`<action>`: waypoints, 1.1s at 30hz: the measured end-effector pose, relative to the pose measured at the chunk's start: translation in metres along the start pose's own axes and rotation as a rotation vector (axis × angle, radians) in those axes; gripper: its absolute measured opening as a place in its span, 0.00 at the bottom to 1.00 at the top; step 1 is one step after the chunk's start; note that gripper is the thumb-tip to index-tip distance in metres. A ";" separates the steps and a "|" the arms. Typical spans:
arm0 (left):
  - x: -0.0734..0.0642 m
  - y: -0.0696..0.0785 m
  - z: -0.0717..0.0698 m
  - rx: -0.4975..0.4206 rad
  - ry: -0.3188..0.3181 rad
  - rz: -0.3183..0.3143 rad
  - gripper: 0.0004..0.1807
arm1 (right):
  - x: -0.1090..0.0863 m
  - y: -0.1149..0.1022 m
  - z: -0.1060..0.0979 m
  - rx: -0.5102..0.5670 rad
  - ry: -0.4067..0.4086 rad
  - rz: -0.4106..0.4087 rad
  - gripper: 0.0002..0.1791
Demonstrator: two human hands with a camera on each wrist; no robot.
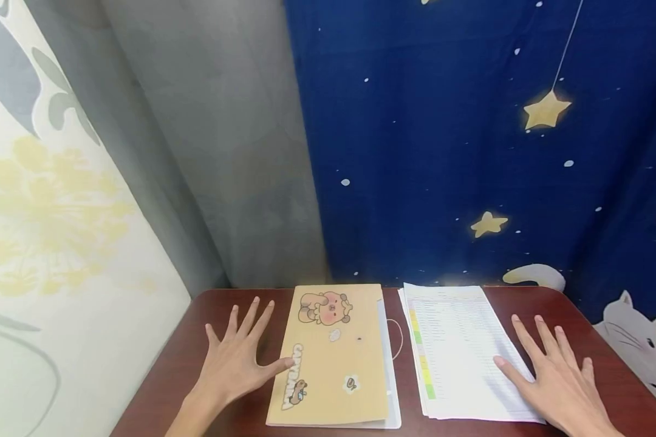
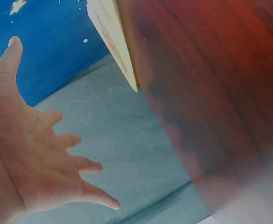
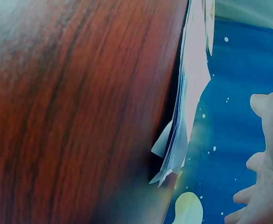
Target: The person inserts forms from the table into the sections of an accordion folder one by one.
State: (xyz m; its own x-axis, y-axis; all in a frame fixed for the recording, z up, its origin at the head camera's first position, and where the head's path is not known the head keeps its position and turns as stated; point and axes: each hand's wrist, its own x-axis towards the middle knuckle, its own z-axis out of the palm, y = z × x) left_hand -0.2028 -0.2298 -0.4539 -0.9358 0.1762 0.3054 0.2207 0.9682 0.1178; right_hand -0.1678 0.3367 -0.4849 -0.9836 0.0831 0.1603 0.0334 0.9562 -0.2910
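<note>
A tan folder (image 1: pixel 328 364) with capybara cartoons lies on the table, a white edge and a thin loop of elastic showing along its right side. To its right is a stack of printed sheets (image 1: pixel 464 358) with coloured tabs of yellow and green down the left margin. My left hand (image 1: pixel 237 364), fingers spread, is beside the folder, its thumb overlapping the folder's left edge in the head view. The right hand (image 1: pixel 560 376) spreads its fingers at the right edge of the sheets, thumb over the paper. Both hands hold nothing. In the right wrist view the sheets' edges (image 3: pixel 183 102) fan slightly.
The dark red wooden table (image 1: pixel 164 376) ends at a grey curtain (image 1: pixel 224 152) and a blue curtain (image 1: pixel 415 152) with stars and a cat. A patterned white wall (image 1: pixel 60 255) runs along the left side.
</note>
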 end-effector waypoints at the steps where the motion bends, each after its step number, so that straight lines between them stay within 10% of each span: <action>1: 0.000 0.001 0.000 0.003 -0.002 0.002 0.63 | 0.000 0.000 0.000 0.002 0.002 -0.001 0.56; 15: -0.004 0.011 0.000 -0.003 -0.001 0.058 0.62 | -0.007 0.002 0.011 -0.004 0.051 -0.014 0.58; 25: -0.009 0.022 -0.003 -0.130 -0.177 0.075 0.56 | -0.005 0.001 0.012 0.027 -0.040 -0.016 0.55; 33: -0.010 0.036 -0.003 -0.113 -0.196 0.100 0.59 | -0.003 0.002 0.016 0.044 -0.068 -0.016 0.57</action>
State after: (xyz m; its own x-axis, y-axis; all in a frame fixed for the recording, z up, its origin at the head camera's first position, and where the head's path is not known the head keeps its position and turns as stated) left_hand -0.1843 -0.1977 -0.4499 -0.9409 0.3114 0.1330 0.3334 0.9204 0.2042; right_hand -0.1674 0.3337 -0.5011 -0.9937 0.0476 0.1010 0.0117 0.9439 -0.3300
